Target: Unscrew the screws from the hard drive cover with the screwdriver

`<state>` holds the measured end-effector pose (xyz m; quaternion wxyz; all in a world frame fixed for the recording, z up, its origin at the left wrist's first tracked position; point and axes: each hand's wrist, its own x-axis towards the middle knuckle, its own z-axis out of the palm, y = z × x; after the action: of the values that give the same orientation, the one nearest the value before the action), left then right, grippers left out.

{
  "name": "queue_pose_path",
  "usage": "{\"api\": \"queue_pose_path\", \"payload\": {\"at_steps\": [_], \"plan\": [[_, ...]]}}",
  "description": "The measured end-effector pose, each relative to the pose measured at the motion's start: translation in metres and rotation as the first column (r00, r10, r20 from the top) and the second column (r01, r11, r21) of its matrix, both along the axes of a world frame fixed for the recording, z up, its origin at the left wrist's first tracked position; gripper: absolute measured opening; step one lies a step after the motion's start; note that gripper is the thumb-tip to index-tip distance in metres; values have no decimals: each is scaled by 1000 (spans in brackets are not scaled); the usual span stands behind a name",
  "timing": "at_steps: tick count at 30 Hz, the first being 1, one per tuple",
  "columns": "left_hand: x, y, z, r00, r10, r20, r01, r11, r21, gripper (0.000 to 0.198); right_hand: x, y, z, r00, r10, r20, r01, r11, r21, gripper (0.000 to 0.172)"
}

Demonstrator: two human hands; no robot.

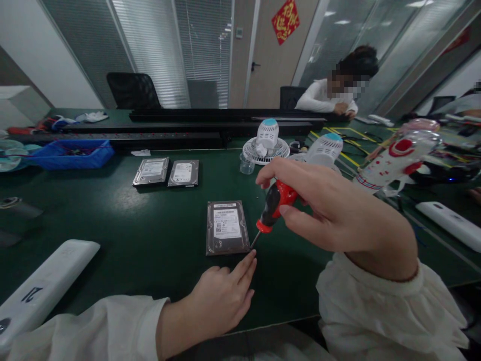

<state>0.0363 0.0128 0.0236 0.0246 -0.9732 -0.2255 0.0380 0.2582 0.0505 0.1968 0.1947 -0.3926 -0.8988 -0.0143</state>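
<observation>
A hard drive [226, 228] with a white label lies flat on the green table in front of me. My right hand [319, 208] is closed round the red and black handle of a screwdriver [273, 205]. The tool leans, its handle up to the right and its metal tip at the drive's near right corner. My left hand [225, 293] rests low beside that corner, index and middle fingers stretched out to the screwdriver's tip. Whether those fingertips touch the tip or only the drive's edge, I cannot tell. Any screw under the tip is hidden.
Two more hard drives, one silver [151, 171] and one darker [183, 173], lie farther back. A blue tray [71, 154] stands at left. White fan parts [266, 140], a clear cup [247, 164] and a decorated bottle [398, 155] stand at right. Across the table sits a person [319, 95].
</observation>
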Motion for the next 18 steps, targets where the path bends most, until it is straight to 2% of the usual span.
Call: {"api": "queue_pose_path", "payload": {"at_steps": [3,6,8,11,15,18], "plan": [[-1,0,0,1000,7,-6,-7,1000,-12,62,0,1,-2,998,-54,7,54,998,19,22],[-2,0,0,1000,5,6,-5,1000,-19,62,0,2,-5,978,-198,68,194,979,58,33],[-2,0,0,1000,1,14,-1,1000,-22,62,2,3,-5,970,-228,88,224,973,55,35],[-2,-1,1,1000,3,22,-2,1000,-25,62,4,2,-3,987,-146,71,143,989,38,32],[-1,0,0,1000,7,29,-6,1000,-17,62,3,-1,-1,1000,10,7,-10,1000,-9,37],[-1,1,-1,1000,3,30,-3,1000,-1,63,1,-1,-1,999,-39,15,39,999,-12,34]]}}
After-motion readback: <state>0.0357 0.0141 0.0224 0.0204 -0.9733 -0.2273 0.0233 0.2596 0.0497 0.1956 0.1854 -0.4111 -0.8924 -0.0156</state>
